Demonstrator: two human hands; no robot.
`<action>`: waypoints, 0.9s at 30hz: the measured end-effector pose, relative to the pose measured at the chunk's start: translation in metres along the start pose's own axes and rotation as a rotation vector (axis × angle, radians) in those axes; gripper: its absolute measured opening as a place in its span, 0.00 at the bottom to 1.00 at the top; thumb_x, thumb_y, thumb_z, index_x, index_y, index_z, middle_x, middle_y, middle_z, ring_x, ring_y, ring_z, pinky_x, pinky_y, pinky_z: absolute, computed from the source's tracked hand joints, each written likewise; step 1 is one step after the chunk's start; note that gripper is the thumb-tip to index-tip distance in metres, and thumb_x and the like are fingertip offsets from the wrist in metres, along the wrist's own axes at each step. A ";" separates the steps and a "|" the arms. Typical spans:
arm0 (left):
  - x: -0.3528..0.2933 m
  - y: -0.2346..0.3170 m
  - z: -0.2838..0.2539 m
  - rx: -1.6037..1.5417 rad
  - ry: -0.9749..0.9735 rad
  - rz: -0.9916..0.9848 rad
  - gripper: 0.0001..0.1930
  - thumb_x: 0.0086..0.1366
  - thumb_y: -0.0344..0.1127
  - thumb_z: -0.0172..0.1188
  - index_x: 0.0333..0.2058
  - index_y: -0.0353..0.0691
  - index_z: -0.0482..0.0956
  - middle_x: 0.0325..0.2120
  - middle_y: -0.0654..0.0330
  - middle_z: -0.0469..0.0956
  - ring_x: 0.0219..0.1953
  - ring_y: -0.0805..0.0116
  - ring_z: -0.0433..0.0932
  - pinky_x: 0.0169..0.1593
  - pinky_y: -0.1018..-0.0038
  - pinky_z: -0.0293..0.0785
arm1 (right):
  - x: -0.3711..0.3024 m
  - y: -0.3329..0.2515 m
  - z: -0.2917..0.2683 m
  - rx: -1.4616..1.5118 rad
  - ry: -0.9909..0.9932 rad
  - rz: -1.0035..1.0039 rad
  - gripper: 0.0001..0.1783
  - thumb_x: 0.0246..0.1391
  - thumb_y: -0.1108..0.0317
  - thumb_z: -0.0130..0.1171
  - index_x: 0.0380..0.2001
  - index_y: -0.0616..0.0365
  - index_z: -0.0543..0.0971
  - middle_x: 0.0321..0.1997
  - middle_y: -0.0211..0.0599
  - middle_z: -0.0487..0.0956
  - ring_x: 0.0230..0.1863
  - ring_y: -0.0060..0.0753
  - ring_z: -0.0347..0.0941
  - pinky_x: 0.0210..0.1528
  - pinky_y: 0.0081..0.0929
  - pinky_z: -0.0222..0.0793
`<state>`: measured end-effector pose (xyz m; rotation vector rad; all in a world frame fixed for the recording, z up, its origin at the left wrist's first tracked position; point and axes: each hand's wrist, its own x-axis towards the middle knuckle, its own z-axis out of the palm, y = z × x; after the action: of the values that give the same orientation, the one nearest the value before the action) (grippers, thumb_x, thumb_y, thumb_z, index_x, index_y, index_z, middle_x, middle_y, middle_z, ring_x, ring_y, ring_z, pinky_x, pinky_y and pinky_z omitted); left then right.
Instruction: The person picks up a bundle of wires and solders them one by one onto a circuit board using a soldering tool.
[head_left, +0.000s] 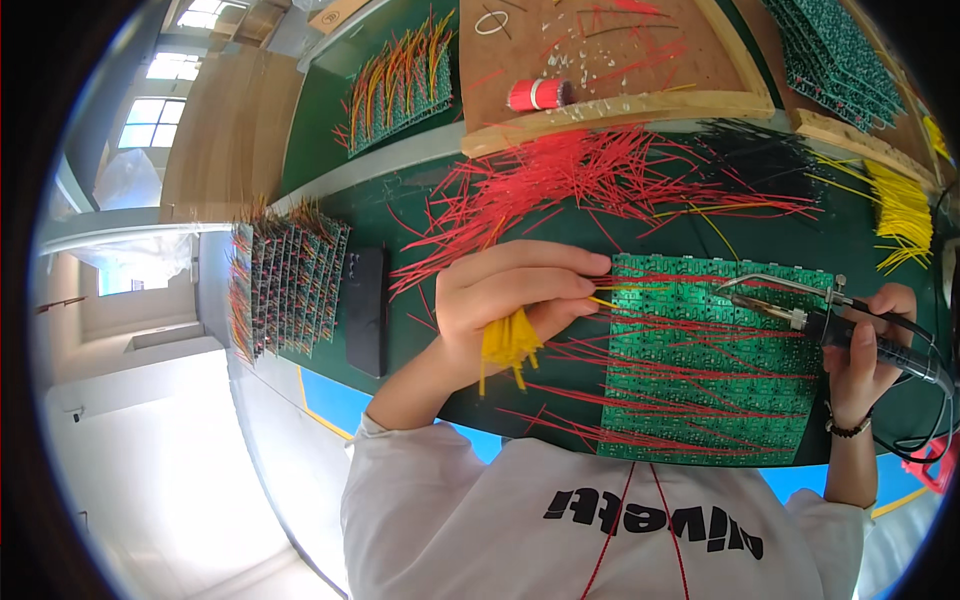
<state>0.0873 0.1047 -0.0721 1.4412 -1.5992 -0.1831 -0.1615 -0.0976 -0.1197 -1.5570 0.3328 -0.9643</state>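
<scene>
A green circuit board panel lies on the dark green bench in front of me, with several red wires soldered across it. My left hand grips a bundle of short yellow wires and pinches one yellow wire against the board's left edge. My right hand holds a soldering iron by its black handle. Its metal tip points left over the board's upper right part.
Loose red wires lie spread behind the board, black wires and yellow wires to the right. A black phone and stacked wired boards sit at left. A wooden tray holds a red spool.
</scene>
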 end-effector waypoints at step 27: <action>-0.016 -0.035 0.058 0.440 -0.075 0.114 0.12 0.41 0.25 0.63 0.28 0.38 0.75 0.26 0.61 0.72 0.23 0.68 0.74 0.23 0.77 0.70 | -0.001 0.013 0.016 -0.242 -0.048 -0.096 0.17 0.52 0.65 0.50 0.39 0.64 0.60 0.17 0.42 0.74 0.07 0.13 0.55 0.09 0.11 0.48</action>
<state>0.0685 0.0812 -0.1350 1.6796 -1.8562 0.1961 -0.1469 -0.0889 -0.1312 -1.8275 0.3535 -0.9863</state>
